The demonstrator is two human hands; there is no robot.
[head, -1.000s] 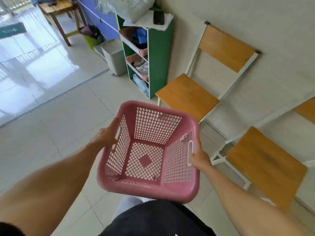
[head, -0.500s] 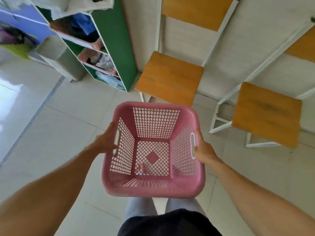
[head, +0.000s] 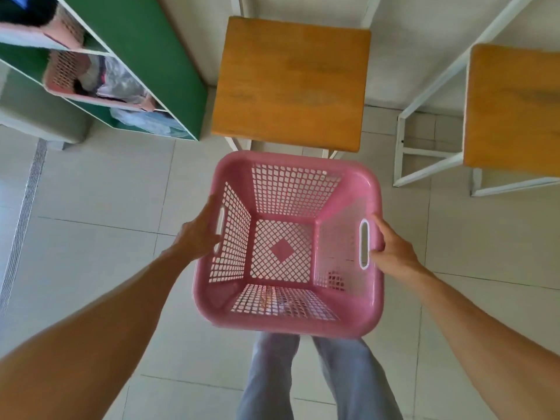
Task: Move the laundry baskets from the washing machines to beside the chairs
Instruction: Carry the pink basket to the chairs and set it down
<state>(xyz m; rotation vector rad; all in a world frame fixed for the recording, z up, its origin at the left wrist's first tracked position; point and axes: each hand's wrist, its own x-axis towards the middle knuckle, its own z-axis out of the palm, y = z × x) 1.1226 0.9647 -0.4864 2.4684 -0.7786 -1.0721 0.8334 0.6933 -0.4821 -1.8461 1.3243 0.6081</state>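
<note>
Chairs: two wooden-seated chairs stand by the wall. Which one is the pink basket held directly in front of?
The chair next to the green shelf. The basket hangs at its front edge; the other chair stands off to the right.

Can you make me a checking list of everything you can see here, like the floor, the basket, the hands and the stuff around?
Surface: pale tiled floor, bare where it shows.
Job's things: pink laundry basket, empty, held up in front of a wooden chair; second chair to the right.
Clutter: nothing seen on the floor.
Grips: left hand and right hand each hold a side of the basket by its handle slot.
Cables: nothing seen.
Surroundings: green shelf unit on the left holding a pink tray of cloth items; a grey bin beside it.
</note>
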